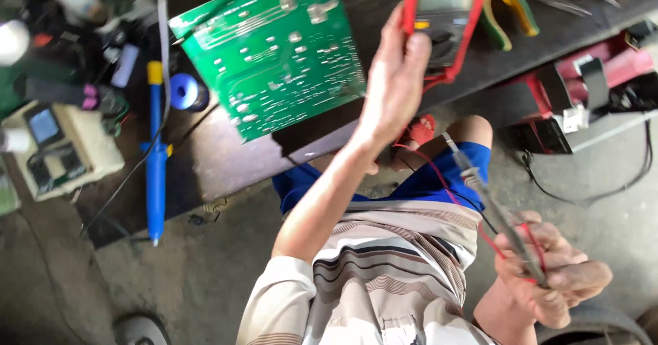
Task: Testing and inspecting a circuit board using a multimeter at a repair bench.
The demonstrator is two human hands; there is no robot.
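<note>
Left hand (394,84) fingers grip a red meter (445,16) over the dark cluttered counter (212,160), right hand (555,276) clamps the probes (493,208), grey concrete floor (205,276) below.
</note>
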